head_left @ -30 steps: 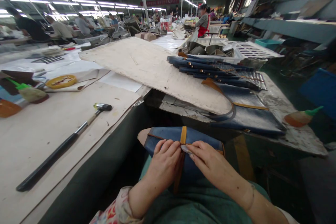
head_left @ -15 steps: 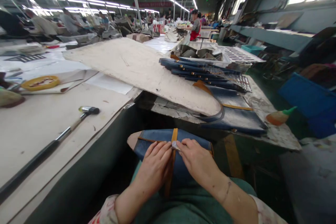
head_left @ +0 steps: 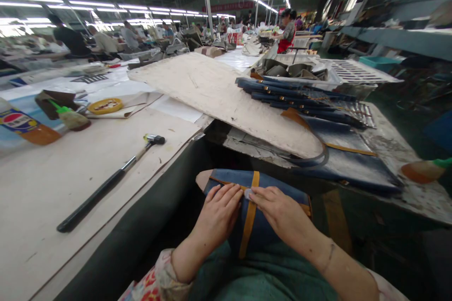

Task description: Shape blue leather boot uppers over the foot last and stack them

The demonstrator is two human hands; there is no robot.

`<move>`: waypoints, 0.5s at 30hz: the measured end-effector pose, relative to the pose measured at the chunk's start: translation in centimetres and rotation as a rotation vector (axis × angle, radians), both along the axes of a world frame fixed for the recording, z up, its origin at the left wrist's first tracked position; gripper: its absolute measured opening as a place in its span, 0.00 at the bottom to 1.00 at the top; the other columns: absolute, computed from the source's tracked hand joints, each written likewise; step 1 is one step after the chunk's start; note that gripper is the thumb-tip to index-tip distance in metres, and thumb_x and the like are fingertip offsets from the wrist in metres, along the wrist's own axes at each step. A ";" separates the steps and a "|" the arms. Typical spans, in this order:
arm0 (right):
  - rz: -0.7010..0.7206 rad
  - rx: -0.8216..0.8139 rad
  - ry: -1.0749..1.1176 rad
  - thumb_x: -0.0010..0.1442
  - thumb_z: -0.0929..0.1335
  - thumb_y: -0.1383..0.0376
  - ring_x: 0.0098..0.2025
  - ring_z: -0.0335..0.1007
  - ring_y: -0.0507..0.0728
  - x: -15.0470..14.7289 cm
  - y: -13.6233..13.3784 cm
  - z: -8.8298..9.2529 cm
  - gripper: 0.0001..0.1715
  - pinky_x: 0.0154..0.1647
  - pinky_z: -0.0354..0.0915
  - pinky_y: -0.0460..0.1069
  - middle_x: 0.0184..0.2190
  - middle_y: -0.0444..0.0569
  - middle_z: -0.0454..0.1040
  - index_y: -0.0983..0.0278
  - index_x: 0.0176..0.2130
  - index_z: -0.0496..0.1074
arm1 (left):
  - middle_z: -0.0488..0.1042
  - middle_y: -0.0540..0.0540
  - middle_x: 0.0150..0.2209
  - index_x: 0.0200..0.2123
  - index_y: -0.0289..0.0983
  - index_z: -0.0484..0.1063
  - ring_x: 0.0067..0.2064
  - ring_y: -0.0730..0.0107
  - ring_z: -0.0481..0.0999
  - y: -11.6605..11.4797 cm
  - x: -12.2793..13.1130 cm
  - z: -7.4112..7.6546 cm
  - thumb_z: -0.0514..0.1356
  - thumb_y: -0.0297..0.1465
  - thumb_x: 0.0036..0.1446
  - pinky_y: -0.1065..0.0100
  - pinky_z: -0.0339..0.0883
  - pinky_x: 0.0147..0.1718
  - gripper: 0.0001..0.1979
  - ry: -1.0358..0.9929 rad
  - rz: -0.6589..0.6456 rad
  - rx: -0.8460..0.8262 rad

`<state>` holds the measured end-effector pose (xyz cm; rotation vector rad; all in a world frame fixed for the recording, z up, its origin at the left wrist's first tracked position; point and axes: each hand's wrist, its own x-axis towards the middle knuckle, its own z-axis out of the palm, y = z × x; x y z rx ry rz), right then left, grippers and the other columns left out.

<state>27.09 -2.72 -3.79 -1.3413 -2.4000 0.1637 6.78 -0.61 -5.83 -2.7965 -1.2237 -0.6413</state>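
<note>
A dark blue leather piece (head_left: 229, 175), crossed by a tan strap (head_left: 249, 222), lies over a pale, pointed board (head_left: 204, 180) above my lap. My left hand (head_left: 219, 209) rests on the leather left of the strap, fingers stretched out and lying flat; its thumb is hidden. From the right, my right hand (head_left: 284, 211) holds a small pale, rounded object (head_left: 248, 193) at its fingertips, pressed against the leather where the strap crosses. What this small object is, I cannot make out.
On the left table lie a hammer (head_left: 113, 187), a yellow dish (head_left: 105, 106), a green-tipped squeeze bottle (head_left: 74, 118) and a drink bottle (head_left: 30, 124). A large pale board (head_left: 226, 103) slants ahead. Blue leather pieces (head_left: 300, 99) are stacked at right, near another squeeze bottle (head_left: 425, 170).
My view has turned left, so the scene sits further right and the drink bottle shows. Both hands stay on the leather; the pale object looks rounder and more exposed under my right fingertips.
</note>
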 end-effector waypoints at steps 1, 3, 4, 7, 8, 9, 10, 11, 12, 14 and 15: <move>0.000 -0.016 -0.016 0.61 0.60 0.74 0.49 0.66 0.56 -0.3 0.2 -0.3 0.22 0.50 0.67 0.53 0.51 0.50 0.72 0.64 0.52 0.70 | 0.71 0.46 0.53 0.53 0.39 0.67 0.55 0.65 0.68 0.1 -0.1 -0.1 0.48 0.29 0.64 0.60 0.56 0.54 0.17 0.004 0.000 -0.005; 0.002 -0.035 -0.027 0.61 0.59 0.74 0.49 0.66 0.57 -0.8 0.7 -0.8 0.22 0.51 0.67 0.53 0.51 0.50 0.71 0.64 0.52 0.70 | 0.71 0.47 0.53 0.54 0.38 0.66 0.55 0.65 0.68 0.2 -0.3 -0.2 0.49 0.28 0.64 0.60 0.56 0.54 0.17 0.012 0.000 -0.013; 0.003 -0.037 -0.025 0.61 0.59 0.74 0.49 0.66 0.57 -1.1 0.9 -1.0 0.22 0.51 0.67 0.54 0.51 0.50 0.71 0.64 0.52 0.70 | 0.71 0.47 0.54 0.54 0.38 0.65 0.55 0.65 0.68 0.3 -0.5 -0.2 0.48 0.28 0.64 0.60 0.55 0.54 0.17 0.015 0.001 -0.017; 0.019 -0.030 -0.008 0.61 0.59 0.74 0.50 0.66 0.57 -1.7 1.8 -1.1 0.21 0.52 0.66 0.54 0.51 0.51 0.72 0.64 0.50 0.71 | 0.71 0.46 0.54 0.54 0.37 0.65 0.55 0.65 0.67 0.6 -1.2 -0.2 0.48 0.28 0.64 0.60 0.55 0.54 0.17 0.016 0.017 -0.016; 0.028 -0.032 -0.008 0.61 0.59 0.74 0.50 0.66 0.57 -2.0 2.1 -1.0 0.21 0.52 0.66 0.55 0.51 0.52 0.72 0.65 0.50 0.71 | 0.71 0.46 0.54 0.54 0.37 0.65 0.55 0.65 0.67 0.7 -1.5 -0.2 0.49 0.28 0.64 0.60 0.54 0.54 0.17 0.017 0.029 -0.017; 0.038 -0.036 -0.011 0.61 0.59 0.74 0.50 0.66 0.58 -2.3 2.3 -1.0 0.21 0.52 0.66 0.55 0.51 0.52 0.72 0.66 0.50 0.71 | 0.71 0.46 0.54 0.54 0.37 0.65 0.55 0.65 0.67 0.8 -1.7 -0.2 0.49 0.29 0.64 0.60 0.54 0.54 0.17 0.017 0.041 -0.016; 0.050 -0.041 -0.014 0.61 0.59 0.74 0.50 0.66 0.58 -2.7 2.6 -0.9 0.21 0.52 0.66 0.55 0.50 0.52 0.72 0.66 0.50 0.71 | 0.71 0.46 0.54 0.54 0.38 0.66 0.54 0.65 0.67 0.9 -2.0 -0.2 0.49 0.29 0.64 0.60 0.54 0.54 0.17 0.018 0.055 -0.016; 0.059 -0.047 -0.015 0.61 0.59 0.74 0.49 0.66 0.58 -3.1 2.9 -0.8 0.21 0.52 0.66 0.54 0.50 0.52 0.72 0.66 0.51 0.71 | 0.71 0.46 0.53 0.54 0.38 0.66 0.54 0.65 0.67 0.9 -2.3 -0.1 0.49 0.29 0.64 0.61 0.54 0.54 0.17 0.018 0.070 -0.016; 0.065 -0.053 -0.015 0.61 0.59 0.74 0.49 0.66 0.58 -3.5 3.2 -0.7 0.21 0.52 0.66 0.54 0.51 0.51 0.72 0.66 0.51 0.71 | 0.71 0.46 0.53 0.54 0.38 0.66 0.55 0.65 0.67 1.0 -2.7 -0.1 0.49 0.28 0.63 0.61 0.53 0.54 0.17 0.018 0.084 -0.016; 0.070 -0.068 -0.013 0.61 0.60 0.74 0.49 0.65 0.58 -4.4 3.7 -0.5 0.21 0.52 0.65 0.54 0.50 0.50 0.72 0.65 0.51 0.71 | 0.71 0.47 0.53 0.53 0.38 0.66 0.55 0.65 0.67 1.2 -3.4 -0.2 0.49 0.28 0.63 0.61 0.54 0.54 0.16 0.012 0.112 -0.008; 0.072 -0.076 -0.016 0.60 0.60 0.75 0.48 0.65 0.58 -4.9 3.9 -0.4 0.21 0.52 0.65 0.53 0.50 0.50 0.72 0.66 0.51 0.71 | 0.71 0.47 0.53 0.53 0.38 0.66 0.55 0.65 0.67 1.4 -3.8 -0.2 0.49 0.28 0.63 0.61 0.54 0.53 0.16 0.008 0.129 -0.003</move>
